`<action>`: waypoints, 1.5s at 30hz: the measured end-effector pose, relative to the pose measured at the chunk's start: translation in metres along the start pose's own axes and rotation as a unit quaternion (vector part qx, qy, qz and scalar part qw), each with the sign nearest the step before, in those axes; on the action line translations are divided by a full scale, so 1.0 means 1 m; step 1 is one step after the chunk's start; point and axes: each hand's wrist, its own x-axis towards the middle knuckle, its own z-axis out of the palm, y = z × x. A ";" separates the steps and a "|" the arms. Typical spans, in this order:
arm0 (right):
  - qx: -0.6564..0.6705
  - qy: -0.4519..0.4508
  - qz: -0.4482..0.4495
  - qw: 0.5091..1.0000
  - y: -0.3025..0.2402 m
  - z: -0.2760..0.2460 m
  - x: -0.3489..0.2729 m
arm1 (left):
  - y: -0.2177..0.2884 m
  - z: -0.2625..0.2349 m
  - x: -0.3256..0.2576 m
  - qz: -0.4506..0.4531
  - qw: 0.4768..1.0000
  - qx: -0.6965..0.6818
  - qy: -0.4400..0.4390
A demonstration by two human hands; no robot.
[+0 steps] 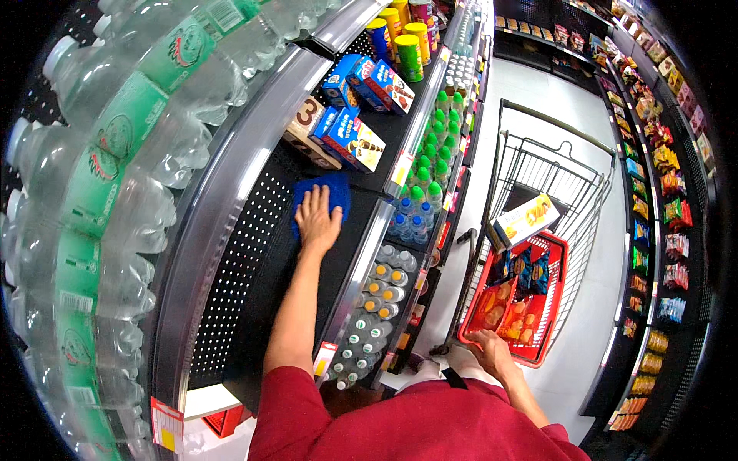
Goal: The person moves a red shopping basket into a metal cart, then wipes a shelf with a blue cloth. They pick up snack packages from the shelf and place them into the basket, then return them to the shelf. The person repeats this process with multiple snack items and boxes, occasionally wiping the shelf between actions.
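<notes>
Blue cloth [336,186] under left hand [319,220], on shelf [347,250].

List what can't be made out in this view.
Head view:
Black shelf under the blue cloth: covered by cloth and left hand.
Floor of red plastic basket: hidden by blue and orange bagged snacks.
Underside of the right hand: faces away.
Clear, green-labelled plastic bottles: cut off by left rim.

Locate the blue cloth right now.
Head view, left of centre: the blue cloth is under the person's left hand on the black shelf, just below the blue-and-white snack box in the picture.
</notes>
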 end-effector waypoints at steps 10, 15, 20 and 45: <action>0.012 -0.047 -0.051 0.997 -0.005 0.000 0.021 | 0.029 -0.040 -0.109 0.065 0.996 -0.045 -0.032; 0.019 -0.102 -0.086 0.991 -0.020 0.009 0.028 | 0.003 -0.089 -0.231 -0.026 0.999 -0.023 -0.023; -0.004 -0.124 -0.116 0.985 -0.019 0.033 0.032 | -0.033 -0.123 -0.371 -0.218 0.975 0.022 -0.036; 0.002 -0.072 0.014 0.997 -0.002 0.046 -0.026 | -0.023 -0.029 -0.113 -0.038 0.988 -0.006 0.149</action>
